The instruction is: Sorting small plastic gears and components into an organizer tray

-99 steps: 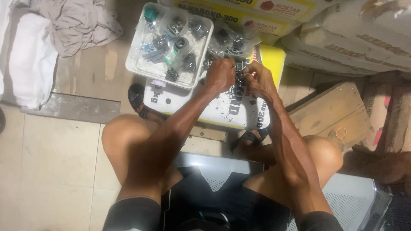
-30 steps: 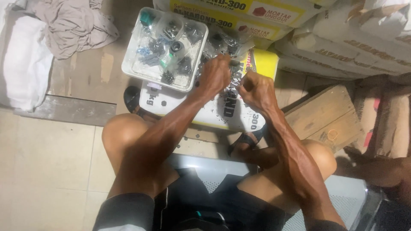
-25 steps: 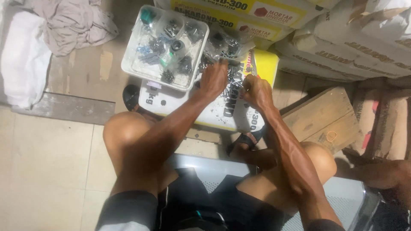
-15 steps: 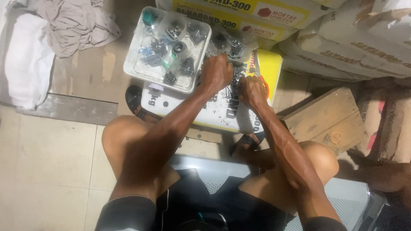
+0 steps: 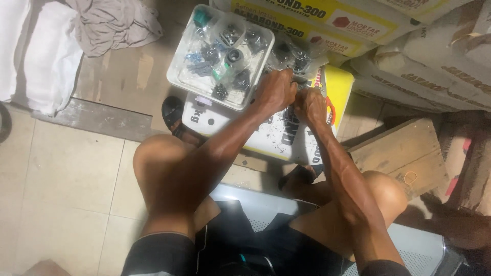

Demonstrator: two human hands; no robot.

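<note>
— What have the hands got right now?

— My left hand (image 5: 275, 91) and right hand (image 5: 308, 105) are bunched together, knuckles up, both closed on a clear plastic bag of small dark hardware (image 5: 294, 53). The bag lies on the white-and-yellow sack (image 5: 286, 135), just beside the clear plastic tray (image 5: 221, 56), and the fingers pinch its near edge. Whether there is also a small part between the fingertips, I cannot tell; they hide it.

— How will that bag handle?

— I'd judge it soft and crinkly, slippery film with loose, hard bits that shift inside. Light enough, but it will sag, so the place to grip is the gathered film at the edge, not the lumpy middle.

— And the tray?

— Stiff, shallow, with compartments full of small screws and fittings. It sits partly on the sack and would tip if nudged.

— Arm pose?

— Both forearms reach forward between my knees, the left crossing over the left thigh, wrists bent down, hands touching each other. I am sitting low on a grey seat (image 5: 419, 245), sandals (image 5: 174, 110) on the floor, a wooden box (image 5: 404, 158) to the right.
</note>
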